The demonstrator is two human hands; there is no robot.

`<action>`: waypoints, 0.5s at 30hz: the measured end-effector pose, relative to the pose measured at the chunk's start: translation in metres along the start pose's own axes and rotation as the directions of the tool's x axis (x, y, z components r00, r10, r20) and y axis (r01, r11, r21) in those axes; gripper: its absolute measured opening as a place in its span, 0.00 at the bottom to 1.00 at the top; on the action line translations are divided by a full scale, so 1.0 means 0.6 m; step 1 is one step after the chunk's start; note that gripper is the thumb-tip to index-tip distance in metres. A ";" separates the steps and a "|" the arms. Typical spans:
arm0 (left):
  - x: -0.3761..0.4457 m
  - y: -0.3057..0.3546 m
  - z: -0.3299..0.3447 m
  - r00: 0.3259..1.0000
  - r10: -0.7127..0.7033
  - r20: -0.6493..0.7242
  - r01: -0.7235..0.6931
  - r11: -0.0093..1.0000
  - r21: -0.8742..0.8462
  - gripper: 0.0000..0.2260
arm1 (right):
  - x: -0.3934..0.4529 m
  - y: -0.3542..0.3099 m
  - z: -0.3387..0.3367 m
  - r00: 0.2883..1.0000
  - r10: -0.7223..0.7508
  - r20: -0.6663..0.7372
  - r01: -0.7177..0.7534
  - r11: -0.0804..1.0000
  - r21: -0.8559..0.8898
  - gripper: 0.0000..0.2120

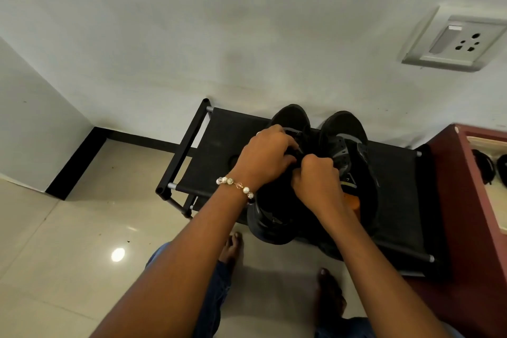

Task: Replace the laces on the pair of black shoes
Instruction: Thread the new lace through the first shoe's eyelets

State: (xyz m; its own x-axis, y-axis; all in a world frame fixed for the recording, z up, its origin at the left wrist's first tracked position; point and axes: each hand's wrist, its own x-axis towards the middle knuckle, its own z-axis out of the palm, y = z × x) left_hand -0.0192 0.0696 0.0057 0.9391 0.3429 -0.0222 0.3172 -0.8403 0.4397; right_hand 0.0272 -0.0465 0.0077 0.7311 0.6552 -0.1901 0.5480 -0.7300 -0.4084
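Head view shows both hands over the left black shoe, which stands on a low black shoe rack against the white wall. Fingers of the left hand are curled down onto the shoe's lacing area; the right hand makes a tight fist, pinching something dark there, but the lace itself I cannot tell. Both forearms reach forward from below, the left wrist wearing a bead bracelet. Just beside stands the right black shoe, its eyelets open. Near the rack's right end is a red cabinet; to its left is tiled floor.
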 end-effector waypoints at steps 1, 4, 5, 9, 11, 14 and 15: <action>0.001 -0.004 0.005 1.000 0.004 -0.021 -0.004 1.000 0.015 0.14 | 0.001 0.000 -0.002 1.000 0.017 -0.002 -0.017 1.000 0.008 0.08; 0.001 -0.003 0.019 0.991 -0.031 -0.130 0.038 0.998 0.045 0.12 | 0.004 0.004 -0.002 0.997 0.071 -0.007 -0.071 0.996 0.045 0.11; 0.001 0.000 0.025 0.986 -0.049 -0.159 0.060 0.996 0.062 0.10 | 0.006 0.005 -0.001 0.996 0.083 -0.011 -0.083 0.994 0.068 0.12; 0.005 0.006 0.042 0.968 -0.039 -0.249 0.077 0.986 0.145 0.08 | 0.006 0.009 0.007 0.996 0.084 -0.038 -0.080 0.992 0.101 0.11; 0.008 0.006 0.046 0.957 -0.027 -0.289 0.077 0.983 0.165 0.05 | 0.007 0.011 0.013 0.995 0.078 -0.061 -0.072 0.993 0.096 0.11; 0.011 0.003 0.054 0.953 -0.004 -0.302 0.064 0.979 0.191 0.03 | 0.007 0.011 0.025 0.994 0.092 -0.055 -0.086 0.991 0.101 0.14; 0.011 0.001 0.055 0.950 0.008 -0.313 0.055 0.980 0.192 0.04 | 0.007 0.010 0.030 0.994 0.101 -0.050 -0.096 0.990 0.100 0.14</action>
State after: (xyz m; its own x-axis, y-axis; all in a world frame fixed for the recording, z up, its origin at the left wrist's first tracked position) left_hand -0.0084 0.0573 -0.0238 0.8533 0.4502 0.2632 0.3878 -0.8852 0.2571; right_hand 0.0265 -0.0448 -0.0117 0.8022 0.5674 -0.1858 0.4317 -0.7663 -0.4758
